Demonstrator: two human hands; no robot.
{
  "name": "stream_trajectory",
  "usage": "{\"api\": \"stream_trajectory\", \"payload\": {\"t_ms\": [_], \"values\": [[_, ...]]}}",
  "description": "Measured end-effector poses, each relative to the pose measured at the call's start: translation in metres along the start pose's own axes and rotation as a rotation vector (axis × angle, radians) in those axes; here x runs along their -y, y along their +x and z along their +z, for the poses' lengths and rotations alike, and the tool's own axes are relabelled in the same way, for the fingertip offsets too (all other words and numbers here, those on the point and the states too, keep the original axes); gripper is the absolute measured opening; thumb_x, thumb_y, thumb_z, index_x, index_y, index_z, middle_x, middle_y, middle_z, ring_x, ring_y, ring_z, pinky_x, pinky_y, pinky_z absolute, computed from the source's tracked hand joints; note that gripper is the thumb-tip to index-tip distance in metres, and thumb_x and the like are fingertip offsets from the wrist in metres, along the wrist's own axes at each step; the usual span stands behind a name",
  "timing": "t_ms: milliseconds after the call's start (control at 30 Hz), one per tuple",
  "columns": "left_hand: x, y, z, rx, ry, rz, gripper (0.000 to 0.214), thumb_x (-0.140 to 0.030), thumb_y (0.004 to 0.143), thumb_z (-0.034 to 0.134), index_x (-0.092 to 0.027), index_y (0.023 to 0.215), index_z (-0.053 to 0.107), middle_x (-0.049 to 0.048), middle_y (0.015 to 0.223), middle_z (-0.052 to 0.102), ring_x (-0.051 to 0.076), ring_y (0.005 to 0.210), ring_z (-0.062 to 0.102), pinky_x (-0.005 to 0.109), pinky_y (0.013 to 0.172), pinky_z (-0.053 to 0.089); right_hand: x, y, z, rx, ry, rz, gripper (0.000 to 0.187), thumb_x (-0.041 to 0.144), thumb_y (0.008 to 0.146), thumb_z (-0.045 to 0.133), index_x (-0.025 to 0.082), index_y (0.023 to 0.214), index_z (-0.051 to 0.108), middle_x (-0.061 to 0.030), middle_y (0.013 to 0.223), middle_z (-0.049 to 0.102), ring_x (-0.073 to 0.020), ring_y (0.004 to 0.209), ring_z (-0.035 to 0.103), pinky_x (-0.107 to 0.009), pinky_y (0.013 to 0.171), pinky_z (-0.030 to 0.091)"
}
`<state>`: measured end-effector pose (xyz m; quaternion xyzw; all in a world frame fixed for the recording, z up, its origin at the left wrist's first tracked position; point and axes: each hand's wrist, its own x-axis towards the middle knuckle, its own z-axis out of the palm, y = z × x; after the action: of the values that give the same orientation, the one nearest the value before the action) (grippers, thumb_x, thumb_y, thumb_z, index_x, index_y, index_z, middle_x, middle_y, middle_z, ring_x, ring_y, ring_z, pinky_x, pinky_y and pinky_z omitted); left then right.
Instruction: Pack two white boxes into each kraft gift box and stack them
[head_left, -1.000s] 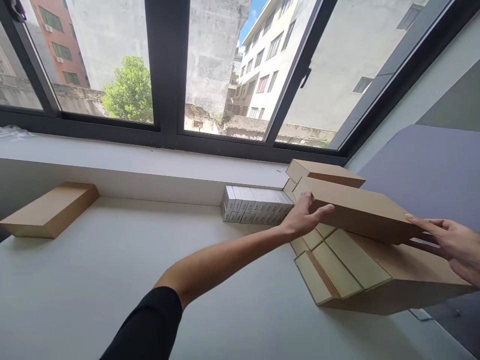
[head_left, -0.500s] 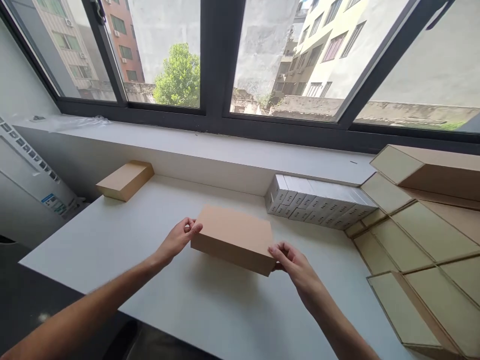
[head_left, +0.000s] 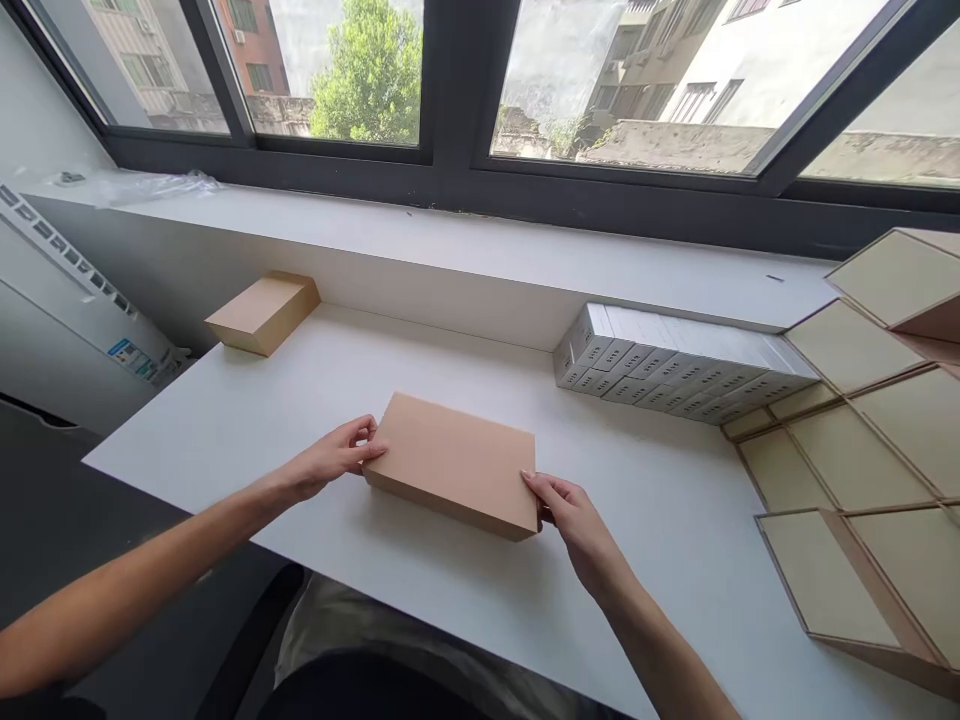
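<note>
The box point(head_left: 454, 462), a flat brown carton with its lid on, lies flat on the white table point(head_left: 225, 420), near the front edge and roughly at the centre of the view; the left hand point(head_left: 330, 460) is at the box's 9 o'clock end, fingers closed against that end face with the thumb near the top edge; the right hand point(head_left: 574, 515) is at the box's 4 o'clock corner, fingertips pressed to the end face and curled round the corner; both hands are thus clamped on the box from opposite ends, with the forearms running down toward 7 and 5 o'clock of the view; whether the box rests fully on the table or is raised slightly cannot be told, though a shadow lies just beneath its near edge; a second brown box point(head_left: 262, 312) lies at 10 o'clock from the held box, well apart, against the low wall under the sill point(head_left: 450, 240); a row of small white cartons point(head_left: 675, 365) stands at 2 o'clock, packed side by side along the same wall; a stack of flat brown boxes point(head_left: 862, 470) occupies the 3 o'clock side of the table, fanned out with their pale end faces toward the camera; a clear plastic sheet point(head_left: 150, 185) lies on the sill at 10 o'clock; a dark-framed window point(head_left: 450, 90) runs above the sill.
</note>
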<state>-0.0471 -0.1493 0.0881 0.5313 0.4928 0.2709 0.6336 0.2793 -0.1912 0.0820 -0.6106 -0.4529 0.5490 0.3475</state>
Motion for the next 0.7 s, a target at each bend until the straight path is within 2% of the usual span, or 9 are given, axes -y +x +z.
{"api": "stream_trajectory", "payload": {"t_ms": [167,267,367,433,500,600,700], "values": [[-0.008,-0.016,-0.003,0.116,-0.121,-0.065,0.035,-0.053,0.085,0.065,-0.023,0.095,0.051,0.0037,0.108,0.061,0.020,0.106,0.054,0.034,0.089,0.048,0.004,-0.012,-0.009,0.076,0.137,0.104,0.053,0.066,0.073,0.070,0.019,0.060,0.049,0.0016,0.050,0.048,-0.0115,0.042,0.046,-0.028,0.044,0.041],[-0.007,-0.021,-0.005,0.155,-0.142,-0.085,0.039,-0.053,0.088,0.062,-0.027,0.116,0.054,0.0057,0.123,0.061,0.022,0.115,0.054,0.039,0.095,0.049,0.008,-0.021,-0.009,0.102,0.173,0.114,0.053,0.065,0.075,0.069,0.020,0.059,0.047,0.0015,0.044,0.048,-0.0114,0.036,0.044,-0.026,0.037,0.037],[-0.001,-0.024,-0.005,0.156,-0.130,-0.089,0.054,-0.053,0.090,0.060,-0.032,0.137,0.047,0.0076,0.135,0.059,0.025,0.125,0.052,0.041,0.099,0.050,0.010,-0.029,-0.007,0.079,0.123,0.063,0.049,0.066,0.081,0.063,0.019,0.068,0.052,0.0039,0.038,0.045,-0.0086,0.031,0.036,-0.024,0.036,0.035],[0.003,-0.023,-0.005,0.147,-0.087,-0.090,0.064,-0.053,0.090,0.058,-0.034,0.148,0.038,0.0088,0.139,0.057,0.027,0.130,0.050,0.042,0.099,0.050,0.009,-0.032,-0.006,0.041,0.089,0.017,0.047,0.065,0.083,0.060,0.019,0.080,0.057,0.0086,0.035,0.038,-0.0072,0.030,0.028,-0.024,0.038,0.039],[0.006,-0.021,-0.004,0.132,-0.024,-0.085,0.069,-0.053,0.091,0.056,-0.034,0.153,0.031,0.0096,0.142,0.056,0.029,0.134,0.049,0.043,0.100,0.051,0.005,-0.036,-0.006,0.031,0.059,-0.004,0.047,0.066,0.081,0.063,0.019,0.081,0.058,0.0116,0.034,0.031,-0.0069,0.031,0.026,-0.025,0.041,0.043],[0.011,-0.017,0.003,0.053,0.113,0.023,0.067,-0.053,0.094,0.051,-0.034,0.154,0.030,0.0089,0.152,0.048,0.029,0.141,0.042,0.046,0.109,0.045,-0.005,-0.044,-0.006,0.058,-0.016,-0.014,0.052,0.068,0.078,0.066,0.019,0.066,0.052,0.0060,0.037,0.041,-0.0088,0.033,0.038,-0.024,0.040,0.039],[0.020,-0.022,0.022,-0.184,0.315,0.272,0.062,-0.047,0.098,0.047,-0.035,0.155,0.027,0.0062,0.162,0.032,0.027,0.150,0.028,0.048,0.121,0.031,-0.022,-0.060,0.001,-0.040,-0.027,-0.076,0.051,0.067,0.082,0.063,0.019,0.067,0.054,0.0008,0.040,0.052,-0.0123,0.035,0.047,-0.026,0.042,0.038]]}}
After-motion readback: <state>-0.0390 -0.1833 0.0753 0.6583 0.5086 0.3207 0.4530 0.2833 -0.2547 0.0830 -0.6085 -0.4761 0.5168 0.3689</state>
